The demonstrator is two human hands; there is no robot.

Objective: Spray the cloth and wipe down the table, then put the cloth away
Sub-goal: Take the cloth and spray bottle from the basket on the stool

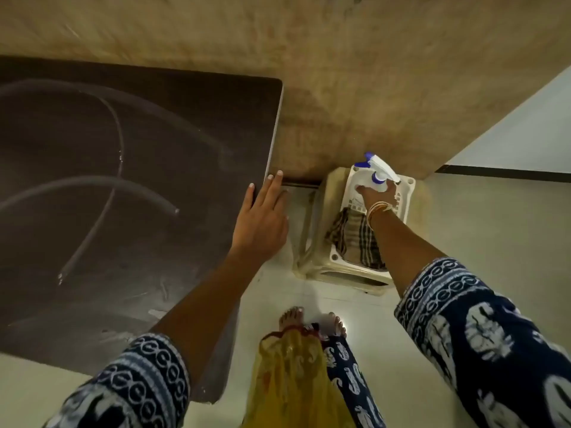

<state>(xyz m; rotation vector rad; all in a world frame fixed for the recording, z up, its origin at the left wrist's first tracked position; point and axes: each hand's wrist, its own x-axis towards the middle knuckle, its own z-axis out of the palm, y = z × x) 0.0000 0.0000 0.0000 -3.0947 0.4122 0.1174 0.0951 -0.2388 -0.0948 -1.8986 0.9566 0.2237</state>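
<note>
The dark brown table (123,186) fills the left, with curved wet streaks across its top. My left hand (262,214) rests flat on its right edge, fingers spread, holding nothing. To the right a low cream plastic stool (336,267) stands on the floor. A checked brown cloth (355,236) lies crumpled on the stool's seat. My right hand (378,193) is closed around a white spray bottle with a blue and white trigger head (375,166), at the far end of the stool seat.
A tan wall (340,72) runs behind the table and stool, and a pale wall panel (525,134) stands at the right. My bare feet (312,322) stand on the light tiled floor between table and stool.
</note>
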